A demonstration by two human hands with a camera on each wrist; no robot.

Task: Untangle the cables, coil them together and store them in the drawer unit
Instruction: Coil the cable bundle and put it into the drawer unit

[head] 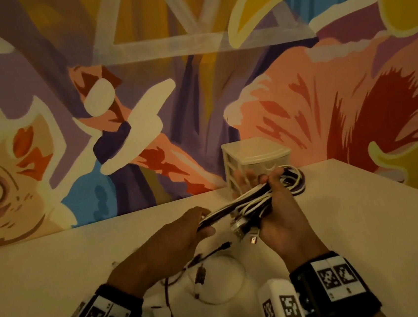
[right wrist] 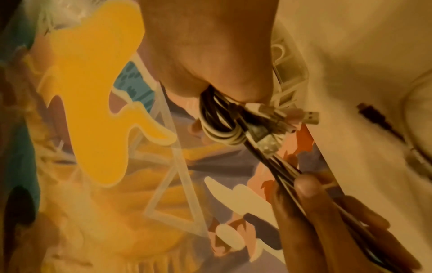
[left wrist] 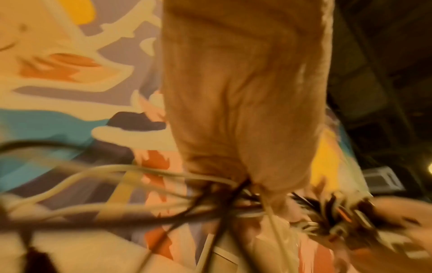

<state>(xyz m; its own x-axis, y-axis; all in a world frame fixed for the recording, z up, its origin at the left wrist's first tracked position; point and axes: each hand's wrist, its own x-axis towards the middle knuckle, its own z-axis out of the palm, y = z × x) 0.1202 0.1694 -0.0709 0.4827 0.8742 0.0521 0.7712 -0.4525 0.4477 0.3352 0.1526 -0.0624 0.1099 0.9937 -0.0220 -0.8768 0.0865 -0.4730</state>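
Dim warm yellowish light, soft focus, motion-blurred wrist views.

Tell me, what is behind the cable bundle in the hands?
Behind the cable bundle stands the drawer unit, against the painted wall. The bundle and fingers cover its lower drawers.

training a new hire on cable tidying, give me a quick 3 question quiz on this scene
1. True or false: both hands hold the cable bundle above the table.
2. Where is the drawer unit? A) against the wall, behind the bundle B) on the floor C) in the left hand
3. Fill in: loose cable ends lie on the table, ____ the hands.

Key: 1 true, gripped by left and right hand. 2 A. 3 below.
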